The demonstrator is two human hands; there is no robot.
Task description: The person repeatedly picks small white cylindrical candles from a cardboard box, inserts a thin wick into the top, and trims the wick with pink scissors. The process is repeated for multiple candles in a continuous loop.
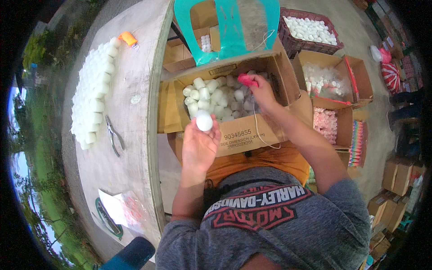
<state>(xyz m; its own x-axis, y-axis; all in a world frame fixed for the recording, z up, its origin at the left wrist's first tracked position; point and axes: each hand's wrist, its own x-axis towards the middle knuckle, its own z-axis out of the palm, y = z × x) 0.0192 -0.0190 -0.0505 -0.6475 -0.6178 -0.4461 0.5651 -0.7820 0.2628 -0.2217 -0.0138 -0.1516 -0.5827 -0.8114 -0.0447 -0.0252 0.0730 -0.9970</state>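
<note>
My left hand (199, 146) is raised in front of me, holding a small white round container (204, 120) at its fingertips. My right hand (262, 92) reaches into an open cardboard box (238, 135) on my lap and grips a small red object (247, 80); a thin pale cord hangs from that hand down over the box front. The box is filled with several white round containers (211, 99).
A wooden table (135, 135) on my left bears rows of white containers (94, 96), pliers (114, 135), an orange object (128, 38) and a plastic bag (126, 209). A teal chair (229, 27), a red crate (310, 31) and more open boxes (333, 81) stand ahead and right.
</note>
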